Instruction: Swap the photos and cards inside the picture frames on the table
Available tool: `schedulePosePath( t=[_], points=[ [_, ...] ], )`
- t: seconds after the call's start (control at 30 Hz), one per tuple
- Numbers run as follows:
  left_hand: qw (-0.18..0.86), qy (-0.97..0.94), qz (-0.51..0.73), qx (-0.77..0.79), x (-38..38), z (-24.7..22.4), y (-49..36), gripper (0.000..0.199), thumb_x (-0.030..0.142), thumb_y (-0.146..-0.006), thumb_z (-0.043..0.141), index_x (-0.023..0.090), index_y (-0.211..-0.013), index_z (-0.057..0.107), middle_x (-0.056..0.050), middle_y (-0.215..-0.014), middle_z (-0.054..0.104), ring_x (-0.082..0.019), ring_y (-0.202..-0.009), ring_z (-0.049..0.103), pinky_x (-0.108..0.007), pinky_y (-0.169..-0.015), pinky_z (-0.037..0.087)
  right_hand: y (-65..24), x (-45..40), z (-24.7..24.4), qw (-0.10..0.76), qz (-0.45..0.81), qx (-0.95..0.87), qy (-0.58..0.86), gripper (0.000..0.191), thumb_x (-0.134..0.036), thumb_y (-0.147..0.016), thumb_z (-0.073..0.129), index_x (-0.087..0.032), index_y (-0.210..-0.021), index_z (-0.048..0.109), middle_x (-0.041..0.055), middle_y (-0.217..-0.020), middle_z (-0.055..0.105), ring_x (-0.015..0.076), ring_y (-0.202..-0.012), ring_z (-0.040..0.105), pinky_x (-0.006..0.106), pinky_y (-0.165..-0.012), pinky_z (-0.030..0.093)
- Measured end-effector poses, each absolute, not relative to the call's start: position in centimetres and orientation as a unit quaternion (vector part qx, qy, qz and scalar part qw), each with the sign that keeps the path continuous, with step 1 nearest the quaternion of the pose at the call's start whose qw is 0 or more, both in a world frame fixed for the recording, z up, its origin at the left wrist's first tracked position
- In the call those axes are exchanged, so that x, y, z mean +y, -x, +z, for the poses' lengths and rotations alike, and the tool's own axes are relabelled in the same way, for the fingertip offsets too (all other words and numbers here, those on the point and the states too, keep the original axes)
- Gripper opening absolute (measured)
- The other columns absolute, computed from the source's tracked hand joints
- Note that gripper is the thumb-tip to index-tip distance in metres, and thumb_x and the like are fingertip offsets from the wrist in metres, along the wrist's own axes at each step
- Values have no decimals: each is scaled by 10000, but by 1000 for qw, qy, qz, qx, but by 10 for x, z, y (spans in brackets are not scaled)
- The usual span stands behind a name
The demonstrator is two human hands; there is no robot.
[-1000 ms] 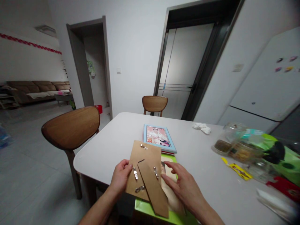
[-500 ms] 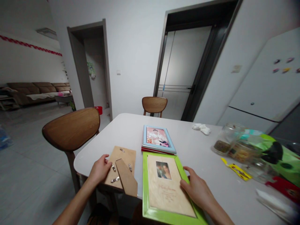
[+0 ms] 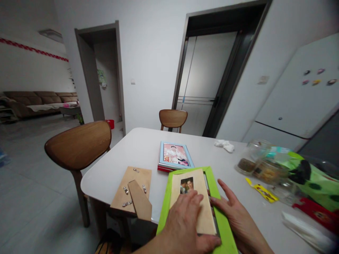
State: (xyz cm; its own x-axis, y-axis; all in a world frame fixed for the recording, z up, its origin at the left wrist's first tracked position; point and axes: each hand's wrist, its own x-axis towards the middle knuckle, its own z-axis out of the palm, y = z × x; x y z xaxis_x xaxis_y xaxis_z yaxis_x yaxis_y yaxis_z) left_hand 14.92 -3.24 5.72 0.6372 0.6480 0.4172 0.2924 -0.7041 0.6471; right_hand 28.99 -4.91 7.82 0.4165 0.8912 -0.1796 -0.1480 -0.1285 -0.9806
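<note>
So left hand [image 3: 184, 218] touches cream sheet [image 3: 206, 212], right hand [image 3: 235, 215] green frame [image 3: 167, 198]

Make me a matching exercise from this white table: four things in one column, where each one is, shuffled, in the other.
1. Lime-green picture frame
2. Brown backing board with metal clips
3. Light-blue picture frame
4. Crumpled white tissue

A. Stacked on a red item
B. Touched by the right hand
C. Between light-blue frame and glass jars
D. At the near edge, left of the lime-green frame

Pairs: 1-B, 2-D, 3-A, 4-C
</note>
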Motion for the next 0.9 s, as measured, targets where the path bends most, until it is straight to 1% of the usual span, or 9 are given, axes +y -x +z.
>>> schedulePosePath(
  t=[0.1, 0.2, 0.27, 0.33, 0.4, 0.5, 0.57, 0.73, 0.9],
  points=[
    [216, -880, 345, 244, -31, 64, -145, 506, 159, -673, 488, 153, -1167, 377, -109, -1047, 521, -244, -951, 479, -385, -818, 424, -294, -47, 76, 585, 446, -311, 602, 832, -332, -558, 639, -252, -1278, 228, 27, -886, 634, 131, -508, 556, 272, -506, 465],
    [197, -845, 397, 298, -23, 70, -124, 462, 108, -689, 399, 171, -1147, 387, -70, -883, 549, -193, -790, 518, -318, -714, 454, -307, -45, 65, 549, 419, -342, 638, 816, -347, -560, 628, -221, -1271, 247, 20, -828, 623, 135, -549, 554, 246, -486, 440],
    [204, -795, 431, 376, -16, 70, -104, 436, 116, -696, 389, 187, -1127, 402, -51, -865, 546, -175, -752, 522, -289, -694, 447, -320, -43, 52, 501, 388, -377, 675, 776, -374, -593, 583, -179, -1270, 258, 4, -720, 608, 141, -545, 547, 242, -482, 421],
    [216, -749, 435, 450, -9, 63, -83, 421, 130, -683, 401, 198, -1098, 423, -46, -903, 549, -180, -779, 526, -282, -698, 435, -333, -39, 36, 445, 334, -417, 719, 723, -393, -623, 525, -130, -1256, 294, -9, -635, 578, 147, -524, 534, 252, -493, 408],
    [242, -716, 422, 500, -4, 52, -63, 420, 146, -670, 403, 196, -1086, 426, -42, -929, 555, -189, -802, 532, -281, -695, 428, -344, -34, 20, 380, 257, -456, 763, 671, -404, -634, 477, -95, -1218, 363, 0, -617, 567, 165, -543, 537, 275, -537, 409],
    [269, -695, 360, 562, -2, 35, -42, 400, 174, -679, 390, 187, -1077, 432, -19, -815, 580, -185, -707, 557, -267, -627, 418, -350, -27, 4, 288, 162, -496, 803, 609, -414, -653, 423, -93, -1170, 438, 49, -732, 604, 194, -640, 561, 306, -641, 413],
    [256, -701, 303, 593, -3, 27, -34, 389, 189, -692, 389, 194, -1077, 439, -7, -761, 592, -188, -684, 570, -256, -605, 403, -349, -24, 0, 245, 132, -514, 812, 579, -407, -679, 389, -104, -1169, 445, 79, -849, 613, 205, -705, 570, 316, -693, 410],
    [185, -746, 196, 609, -4, 20, -29, 379, 225, -737, 389, 213, -1115, 420, -34, -880, 626, -204, -797, 588, -263, -664, 396, -343, -22, 0, 183, 77, -555, 808, 527, -365, -716, 349, -76, -1139, 474, 125, -994, 581, 226, -826, 558, 338, -784, 391],
    [113, -771, 163, 605, 0, 20, -29, 348, 261, -760, 405, 193, -1098, 449, -72, -988, 601, -227, -895, 559, -334, -769, 401, -347, -23, -2, 191, 77, -561, 802, 522, -405, -727, 347, -85, -1113, 493, 119, -990, 581, 218, -812, 561, 332, -784, 396]
  ],
)
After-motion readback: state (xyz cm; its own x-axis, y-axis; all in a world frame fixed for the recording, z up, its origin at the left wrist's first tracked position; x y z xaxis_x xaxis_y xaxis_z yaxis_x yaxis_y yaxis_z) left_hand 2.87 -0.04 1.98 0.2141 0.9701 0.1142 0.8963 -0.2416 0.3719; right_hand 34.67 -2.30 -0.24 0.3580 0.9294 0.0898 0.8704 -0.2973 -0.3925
